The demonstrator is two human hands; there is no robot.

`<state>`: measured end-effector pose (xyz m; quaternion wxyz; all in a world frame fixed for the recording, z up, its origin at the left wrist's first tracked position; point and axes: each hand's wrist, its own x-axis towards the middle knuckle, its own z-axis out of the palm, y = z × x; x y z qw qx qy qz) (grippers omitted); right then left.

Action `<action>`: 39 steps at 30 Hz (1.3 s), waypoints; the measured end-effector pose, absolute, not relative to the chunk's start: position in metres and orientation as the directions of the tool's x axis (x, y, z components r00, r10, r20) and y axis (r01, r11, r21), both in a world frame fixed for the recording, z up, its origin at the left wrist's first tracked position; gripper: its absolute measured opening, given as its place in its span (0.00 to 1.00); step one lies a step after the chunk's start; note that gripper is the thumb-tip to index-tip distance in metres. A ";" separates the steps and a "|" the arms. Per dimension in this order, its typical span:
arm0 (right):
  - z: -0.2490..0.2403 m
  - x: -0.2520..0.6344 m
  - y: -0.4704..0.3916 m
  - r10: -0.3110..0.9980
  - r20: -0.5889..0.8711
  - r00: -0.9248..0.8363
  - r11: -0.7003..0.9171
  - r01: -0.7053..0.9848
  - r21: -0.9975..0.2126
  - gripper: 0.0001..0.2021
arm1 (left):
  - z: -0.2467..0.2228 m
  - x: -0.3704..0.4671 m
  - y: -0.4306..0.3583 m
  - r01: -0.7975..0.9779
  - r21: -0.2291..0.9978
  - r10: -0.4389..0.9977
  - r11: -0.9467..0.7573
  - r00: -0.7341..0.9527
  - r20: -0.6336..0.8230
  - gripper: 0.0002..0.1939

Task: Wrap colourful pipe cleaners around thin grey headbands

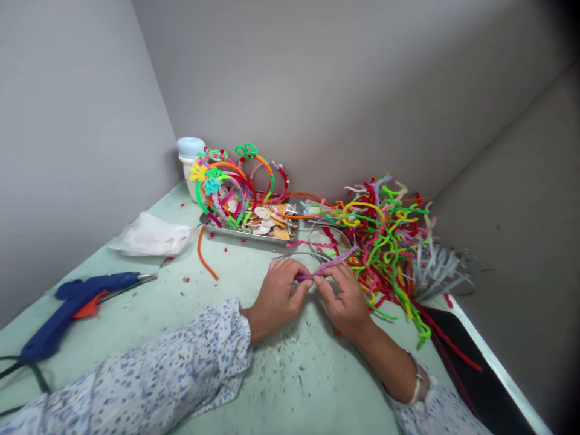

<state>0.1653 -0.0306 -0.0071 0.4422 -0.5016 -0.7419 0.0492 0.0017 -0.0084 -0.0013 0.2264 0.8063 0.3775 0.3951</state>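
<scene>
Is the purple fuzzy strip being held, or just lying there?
Held: the left hand and the right hand both pinch the purple fuzzy strip.

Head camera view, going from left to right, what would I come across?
Blue glue gun, white plastic packet, loose orange pipe cleaner, left hand, right hand, grey strips.

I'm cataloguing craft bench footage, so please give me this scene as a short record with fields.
Left hand: pinching a purple fuzzy strip
Right hand: pinching the same strip, close beside the left
Metal tray: holds shell-like pieces; decorated hoops in and around it
Right: tangled pile of colourful fuzzy stems
Left: blue glue gun, white plastic bag
Back left: pale container with blue lid
</scene>
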 end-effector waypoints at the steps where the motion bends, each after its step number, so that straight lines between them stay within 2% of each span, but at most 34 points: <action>1: -0.007 0.166 -0.031 0.787 0.608 -0.108 0.497 0.695 -0.520 0.04 | -0.002 0.002 -0.008 0.432 0.664 0.789 -0.611 0.399 0.467 0.04; 19: -0.006 0.163 -0.031 0.781 0.612 -0.123 0.497 0.717 -0.489 0.04 | 0.002 0.003 -0.010 0.454 0.645 0.787 -0.615 0.406 0.465 0.02; 24: -0.006 0.162 -0.033 0.791 0.599 -0.126 0.497 0.705 -0.507 0.05 | 0.004 0.003 -0.010 0.453 0.641 0.783 -0.620 0.408 0.470 0.05; 39: -0.005 0.164 -0.031 0.821 0.564 -0.084 0.472 0.655 -0.590 0.06 | 0.001 0.002 -0.010 0.424 0.654 0.776 -0.626 0.416 0.473 0.02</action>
